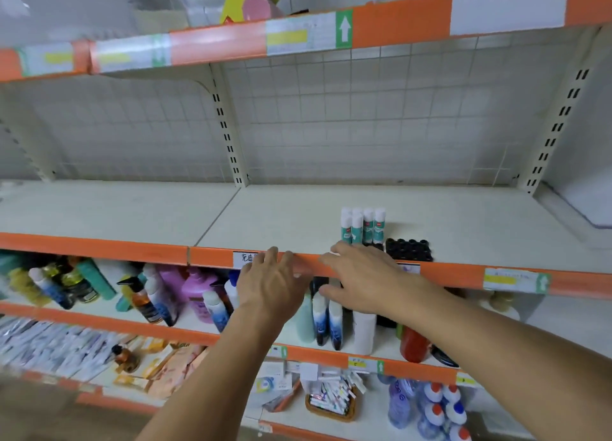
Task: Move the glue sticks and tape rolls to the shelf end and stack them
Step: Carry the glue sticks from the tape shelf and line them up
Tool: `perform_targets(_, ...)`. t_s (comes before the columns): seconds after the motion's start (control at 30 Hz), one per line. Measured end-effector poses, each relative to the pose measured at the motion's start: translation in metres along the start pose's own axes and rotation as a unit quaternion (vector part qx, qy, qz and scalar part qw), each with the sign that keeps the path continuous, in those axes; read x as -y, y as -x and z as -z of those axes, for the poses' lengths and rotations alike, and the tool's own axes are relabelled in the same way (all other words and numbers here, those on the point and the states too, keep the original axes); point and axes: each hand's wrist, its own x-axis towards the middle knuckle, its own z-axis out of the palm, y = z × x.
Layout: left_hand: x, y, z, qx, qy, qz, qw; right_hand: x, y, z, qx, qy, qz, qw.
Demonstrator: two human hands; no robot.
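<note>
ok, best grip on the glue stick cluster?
Take the glue sticks by their teal bodies below the white caps, from the open left side. They stand upright, packed together; the black tape rolls crowd the right, and the right hand is already nearest.

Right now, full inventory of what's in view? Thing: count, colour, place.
glue sticks: about five, white caps with teal labels, upright near the front of the middle shelf.
black tape rolls: one cluster, count unclear, just right of the glue sticks.
middle shelf: one, cream with orange edge, mostly bare.
bottles: many, mixed colours, on the shelf below.
basket: one, brown, on a lower shelf, holding small packets.
left hand: open, at the orange shelf edge.
right hand: open, reaching over the edge towards the glue sticks.
</note>
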Motion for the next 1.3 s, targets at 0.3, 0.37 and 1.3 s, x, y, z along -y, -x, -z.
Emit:
perform_targets(0.3,0.086,0.009,0.019,0.002,-0.013,0.073,0.997,0.072,-0.062,0.006,0.026,0.021,0.077,0.996)
perform_targets(0.37,0.109,0.010,0.024,-0.004,-0.016,0.088,0.996,0.090,-0.079,0.009,0.022,0.017,0.088,0.996)
perform_targets(1.3,0.461,-0.014,0.036,-0.042,-0.038,0.241,0.969,0.379,-0.332,0.005,0.020,-0.001,0.225,0.974)
